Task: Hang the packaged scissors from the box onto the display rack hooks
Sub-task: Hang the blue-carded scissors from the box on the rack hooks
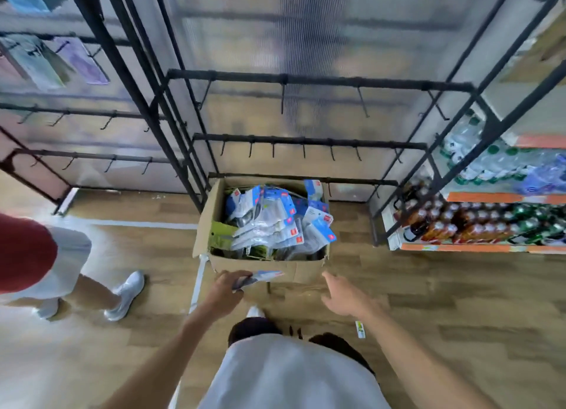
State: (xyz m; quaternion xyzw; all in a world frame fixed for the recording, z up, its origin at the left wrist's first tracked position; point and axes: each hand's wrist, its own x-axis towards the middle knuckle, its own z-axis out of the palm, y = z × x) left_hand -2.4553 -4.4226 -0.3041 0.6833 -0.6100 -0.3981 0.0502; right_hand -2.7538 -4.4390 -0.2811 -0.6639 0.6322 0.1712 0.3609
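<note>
An open cardboard box (306, 271) stands on the floor in front of me, holding several packaged scissors (269, 222) on blue and white cards. My left hand (228, 287) grips one flat scissors package (260, 277) just in front of the box's near wall. My right hand (344, 295) hovers to the right of it with straight, spread fingers, holding nothing. The black display rack (306, 79) rises behind the box, with rows of bare hooks (303, 150) on its cross bars.
Another person in white shoes (125, 295) stands at the left. Shelves of bottles (477, 222) fill the right side. A second rack at the left (85, 113) carries hooks and a few hanging packages (82, 61). A small label (360, 329) lies on the wooden floor.
</note>
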